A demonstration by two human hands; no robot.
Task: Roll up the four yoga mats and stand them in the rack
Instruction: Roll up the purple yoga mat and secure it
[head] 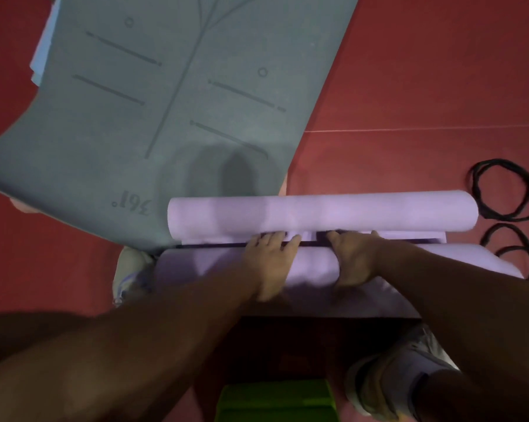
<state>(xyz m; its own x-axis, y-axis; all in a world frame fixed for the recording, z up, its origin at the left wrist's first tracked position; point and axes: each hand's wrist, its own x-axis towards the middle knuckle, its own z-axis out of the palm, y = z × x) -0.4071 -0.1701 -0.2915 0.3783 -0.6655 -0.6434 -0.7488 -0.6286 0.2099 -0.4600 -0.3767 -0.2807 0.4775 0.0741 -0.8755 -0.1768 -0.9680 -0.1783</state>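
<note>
A lilac yoga mat (321,213) lies across the red floor in front of me, its far end rolled into a tube. Its near part (196,269) bulges up as a second roll, with a dark seam between the two. My left hand (271,263) lies over this near roll, fingertips tucked into the seam. My right hand (356,258) grips the same roll beside it, fingers bent over its far edge. A grey-green mat (165,95) with printed lines lies flat at the upper left, its corner reaching the lilac mat. No rack is in view.
Black strap loops (505,190) lie on the red floor (424,71) right of the lilac roll, more (519,254) below them. A green block (277,402) sits at the bottom centre. My shoes show at left (129,269) and lower right (403,376).
</note>
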